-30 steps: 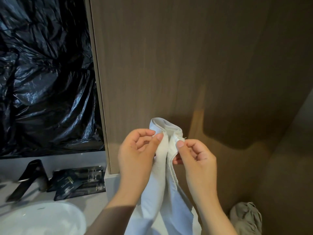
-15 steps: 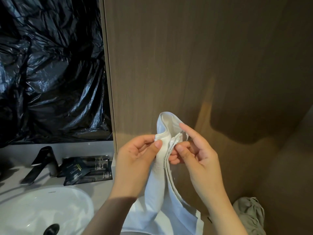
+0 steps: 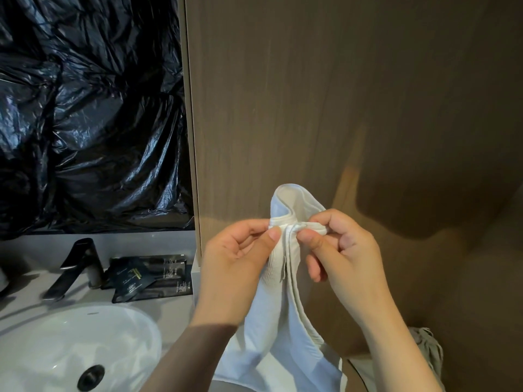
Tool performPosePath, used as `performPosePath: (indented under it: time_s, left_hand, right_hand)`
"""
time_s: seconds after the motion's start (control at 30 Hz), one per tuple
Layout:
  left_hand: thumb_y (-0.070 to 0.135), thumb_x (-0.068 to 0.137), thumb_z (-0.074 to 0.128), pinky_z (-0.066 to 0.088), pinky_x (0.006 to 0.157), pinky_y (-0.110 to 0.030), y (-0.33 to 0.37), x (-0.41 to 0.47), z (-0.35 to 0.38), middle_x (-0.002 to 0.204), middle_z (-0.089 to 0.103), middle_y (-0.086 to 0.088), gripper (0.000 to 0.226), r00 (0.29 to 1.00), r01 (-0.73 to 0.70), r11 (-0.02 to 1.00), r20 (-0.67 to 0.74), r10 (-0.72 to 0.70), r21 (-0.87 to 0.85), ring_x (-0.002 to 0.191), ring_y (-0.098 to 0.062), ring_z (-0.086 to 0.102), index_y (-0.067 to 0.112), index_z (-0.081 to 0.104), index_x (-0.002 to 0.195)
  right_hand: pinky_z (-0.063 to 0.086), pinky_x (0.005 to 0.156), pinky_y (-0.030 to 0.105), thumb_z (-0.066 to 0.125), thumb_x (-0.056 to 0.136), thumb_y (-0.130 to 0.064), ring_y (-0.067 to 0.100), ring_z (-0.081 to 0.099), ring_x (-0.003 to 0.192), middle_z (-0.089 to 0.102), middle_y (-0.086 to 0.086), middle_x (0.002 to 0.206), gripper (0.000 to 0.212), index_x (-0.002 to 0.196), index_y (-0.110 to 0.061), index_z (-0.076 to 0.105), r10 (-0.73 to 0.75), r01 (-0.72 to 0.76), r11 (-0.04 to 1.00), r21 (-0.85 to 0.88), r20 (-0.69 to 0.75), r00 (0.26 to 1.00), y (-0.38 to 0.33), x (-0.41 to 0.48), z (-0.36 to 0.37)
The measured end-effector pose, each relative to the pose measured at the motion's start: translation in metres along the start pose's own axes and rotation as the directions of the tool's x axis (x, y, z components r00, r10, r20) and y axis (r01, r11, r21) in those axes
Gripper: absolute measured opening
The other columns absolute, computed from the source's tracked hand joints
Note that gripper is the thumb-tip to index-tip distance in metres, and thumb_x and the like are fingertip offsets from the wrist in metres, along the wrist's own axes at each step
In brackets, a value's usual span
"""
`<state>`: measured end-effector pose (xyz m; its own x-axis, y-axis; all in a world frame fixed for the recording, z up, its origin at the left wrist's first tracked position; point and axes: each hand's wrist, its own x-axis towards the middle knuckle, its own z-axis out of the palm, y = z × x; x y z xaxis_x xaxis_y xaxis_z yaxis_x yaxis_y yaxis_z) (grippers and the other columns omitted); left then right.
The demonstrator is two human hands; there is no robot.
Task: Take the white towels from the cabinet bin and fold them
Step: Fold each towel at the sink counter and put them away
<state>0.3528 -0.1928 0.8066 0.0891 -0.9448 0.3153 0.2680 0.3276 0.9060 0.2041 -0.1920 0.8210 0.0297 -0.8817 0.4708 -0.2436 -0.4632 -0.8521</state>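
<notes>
Pinching hemmed top edge of white towel (image 3: 266,309) with left hand (image 3: 235,267) and right hand (image 3: 345,256), mid-fold. Next, probably: match corners, pull taut, halve.

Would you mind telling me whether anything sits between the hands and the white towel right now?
Nothing visible does: the left hand and right hand both pinch the white towel directly at its top hem.
</notes>
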Motion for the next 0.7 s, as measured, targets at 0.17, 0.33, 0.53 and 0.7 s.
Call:
performPosePath:
  time_s: [0.17,0.33,0.53,0.7]
  left_hand:
    - [0.003,0.085,0.065,0.057,0.075,-0.024,0.0,-0.003,0.002,0.09,0.075,-0.014,0.016,1.0,-0.02,1.0,-0.005,0.02,0.012,0.081,-0.021,0.07,-0.002,0.071,0.099]
    - [0.004,0.085,0.064,0.058,0.078,-0.029,0.0,-0.008,0.0,0.088,0.075,-0.011,0.013,1.0,-0.002,1.0,-0.009,0.002,-0.024,0.083,-0.023,0.072,0.004,0.073,0.095]
    - [0.006,0.084,0.065,0.058,0.08,-0.032,0.005,-0.011,-0.003,0.088,0.076,-0.01,0.013,1.0,0.026,0.999,0.012,-0.026,-0.037,0.083,-0.024,0.072,0.009,0.074,0.092]
    - [0.009,0.083,0.065,0.058,0.078,-0.029,0.006,-0.014,-0.003,0.087,0.076,-0.008,0.012,1.0,0.008,1.0,0.008,-0.008,-0.007,0.083,-0.022,0.072,0.011,0.075,0.09]
  right_hand:
    - [0.046,0.049,0.013,0.059,0.083,-0.038,0.012,0.056,0.046,0.06,0.001,0.051,0.021,0.082,-0.018,0.064,-0.016,0.016,1.0,-0.009,0.001,1.0,-0.009,-0.003,0.002]
    - [0.047,0.052,0.013,0.061,0.084,-0.04,0.013,0.061,0.052,0.063,0.002,0.054,0.018,0.082,-0.022,0.064,-0.015,0.016,0.997,-0.08,0.018,1.0,-0.009,-0.004,0.005]
    - [0.047,0.053,0.011,0.06,0.081,-0.045,0.011,0.064,0.056,0.064,-0.002,0.056,0.019,0.083,-0.026,0.063,-0.017,0.021,0.994,-0.106,0.034,0.999,-0.012,-0.006,0.005]
    - [0.048,0.053,0.011,0.06,0.082,-0.043,0.014,0.064,0.056,0.064,0.001,0.057,0.015,0.081,-0.028,0.062,-0.021,0.024,0.994,-0.109,0.03,0.999,-0.012,-0.008,0.007]
